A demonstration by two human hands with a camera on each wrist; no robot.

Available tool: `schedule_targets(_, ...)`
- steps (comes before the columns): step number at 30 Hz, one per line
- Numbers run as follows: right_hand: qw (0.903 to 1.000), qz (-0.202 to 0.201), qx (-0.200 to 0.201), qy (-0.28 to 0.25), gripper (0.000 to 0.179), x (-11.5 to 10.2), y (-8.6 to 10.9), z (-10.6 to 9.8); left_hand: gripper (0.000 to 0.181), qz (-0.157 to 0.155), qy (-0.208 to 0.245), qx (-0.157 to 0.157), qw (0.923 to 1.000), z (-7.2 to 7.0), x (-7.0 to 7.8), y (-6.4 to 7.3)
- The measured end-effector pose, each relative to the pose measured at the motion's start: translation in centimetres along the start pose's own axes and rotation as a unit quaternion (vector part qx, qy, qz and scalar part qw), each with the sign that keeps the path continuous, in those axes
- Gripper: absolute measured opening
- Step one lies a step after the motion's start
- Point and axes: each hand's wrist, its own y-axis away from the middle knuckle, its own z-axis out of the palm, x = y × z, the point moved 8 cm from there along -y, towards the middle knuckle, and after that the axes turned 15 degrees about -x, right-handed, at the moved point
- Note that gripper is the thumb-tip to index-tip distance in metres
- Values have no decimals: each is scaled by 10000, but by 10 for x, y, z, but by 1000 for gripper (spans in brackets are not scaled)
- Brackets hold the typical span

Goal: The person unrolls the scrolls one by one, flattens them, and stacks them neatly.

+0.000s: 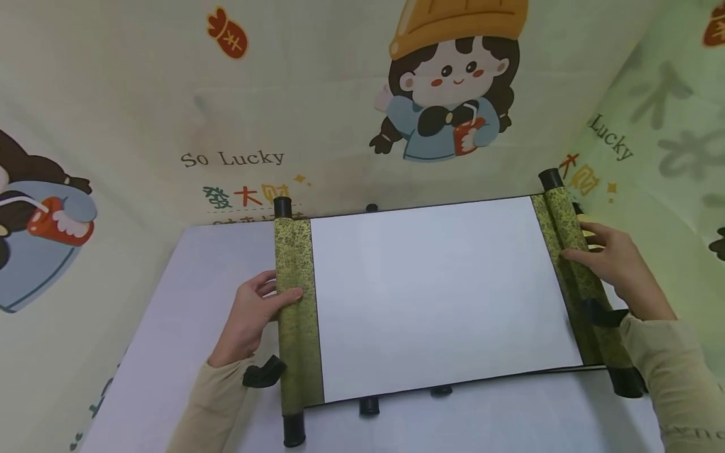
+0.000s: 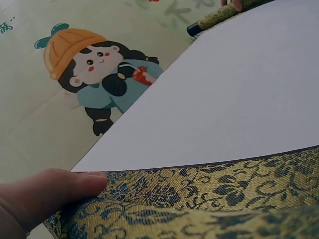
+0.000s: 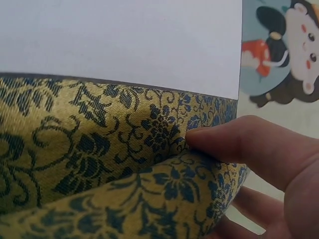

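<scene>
A hanging scroll [image 1: 442, 296] is spread between both hands, its blank white sheet facing up. Gold brocade with a dark floral pattern covers both ends, and black knobs cap the rollers. My left hand [image 1: 249, 318] grips the left roller [image 1: 287, 264], thumb on the brocade and fingers behind it. On the other side, my right hand [image 1: 620, 267] holds the right roller [image 1: 569, 220] with its thumb across the front and fingers curled behind. The right wrist view shows that thumb [image 3: 224, 137] pressing the brocade beside the roll. The right end sits higher than the left in the head view.
Black knobs [image 1: 369, 406] stick out from under the scroll's near edge, and another black knob [image 1: 371, 207] shows at its far edge. Beneath lies a white table [image 1: 221, 258]. A cartoon-printed cloth [image 1: 317, 94] hangs behind and along the sides.
</scene>
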Motion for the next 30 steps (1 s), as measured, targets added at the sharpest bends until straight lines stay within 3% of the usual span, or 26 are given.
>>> schedule_targets(10, 9984, 290, -412, 250, 85, 21, -13, 4, 80, 55, 162, -97, 9998, 17, -14, -21)
schedule_targets(19, 9964, 495, -375, 570, 81, 42, -22, 0, 82, 60, 232, -228, 9995, 41, -27, -35)
schedule_targets(30, 9936, 726, -290, 810, 79, 64, -23, -13, 81, 51, 339, -357, 9988, 59, -25, -50)
